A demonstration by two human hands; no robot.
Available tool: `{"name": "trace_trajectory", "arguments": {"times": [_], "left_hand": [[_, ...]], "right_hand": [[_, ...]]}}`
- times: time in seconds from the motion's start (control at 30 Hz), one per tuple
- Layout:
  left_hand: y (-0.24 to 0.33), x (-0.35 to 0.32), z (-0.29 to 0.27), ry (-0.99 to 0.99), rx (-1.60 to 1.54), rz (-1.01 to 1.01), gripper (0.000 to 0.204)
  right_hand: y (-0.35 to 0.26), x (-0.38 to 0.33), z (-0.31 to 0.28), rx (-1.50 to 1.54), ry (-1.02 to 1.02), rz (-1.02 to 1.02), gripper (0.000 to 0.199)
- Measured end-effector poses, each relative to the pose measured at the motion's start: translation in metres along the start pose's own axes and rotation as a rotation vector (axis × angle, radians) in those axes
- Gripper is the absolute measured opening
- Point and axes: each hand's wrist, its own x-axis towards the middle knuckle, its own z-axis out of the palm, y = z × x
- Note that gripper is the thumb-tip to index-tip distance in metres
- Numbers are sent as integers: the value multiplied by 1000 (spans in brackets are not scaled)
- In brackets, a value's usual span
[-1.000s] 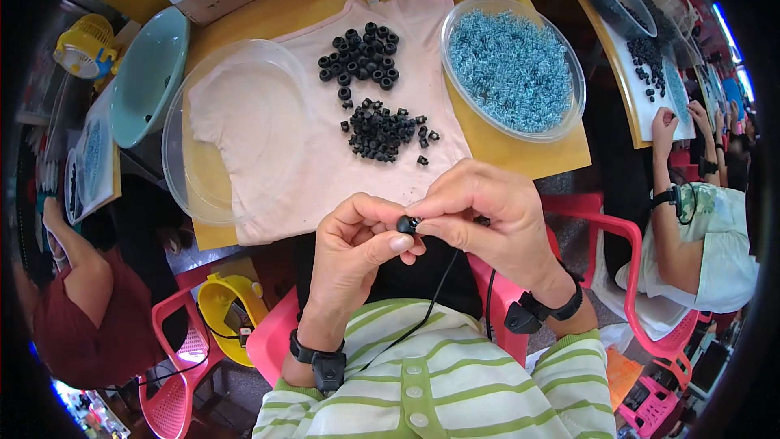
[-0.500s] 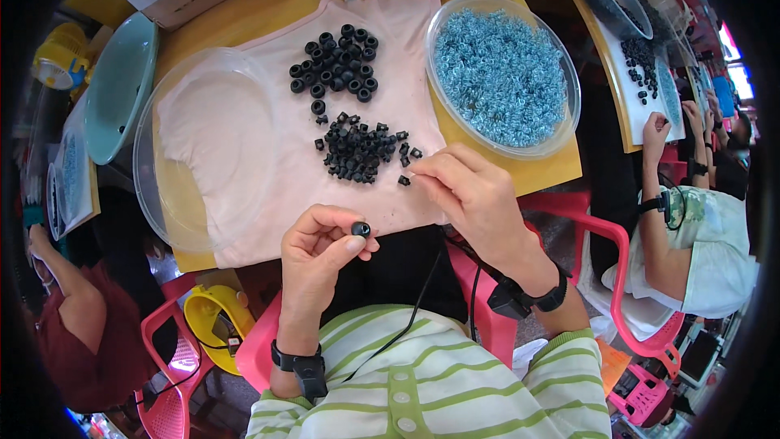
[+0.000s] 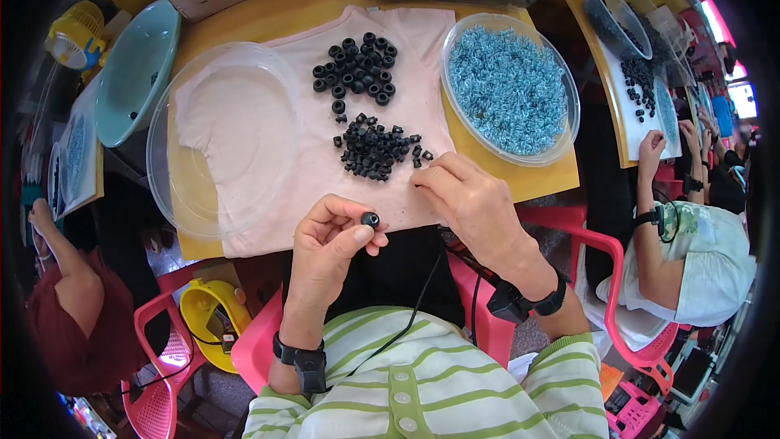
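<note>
A crowded workroom, with a pale pink cloth [image 3: 268, 138] spread over the yellow tabletop [image 3: 268, 16]. A second ago both hands met at one small black round part; now they have separated. The left hand [image 3: 329, 248] holds that small black ring-shaped piece [image 3: 370, 219] pinched between thumb and forefinger, raised off the cloth. The right hand [image 3: 467, 199] has gone forward, its fingertips closing on the near edge of the pile of small black plastic bits [image 3: 375, 149], beside the clear dish of blue coils [image 3: 510, 89]. One joining seems finished, another starting.
</note>
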Motion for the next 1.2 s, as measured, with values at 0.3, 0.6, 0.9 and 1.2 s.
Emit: {"name": "trace_trajectory", "arguments": {"times": [0.3,0.6,0.9,1.2], "left_hand": [[11,-6,25,-141,-215,-77,17],[15,-16,40,-195,-177,-72,16],[9,-19,43,-182,-199,-65,15],[7,-16,47,-194,-433,-226,7]], "right_hand": [[-41,6,-44,949,-11,263,12],[-50,-4,-47,1012,24,183,10],[-54,-17,-42,682,158,42,15],[-58,-11,-40,264,290,-181,35]]}}
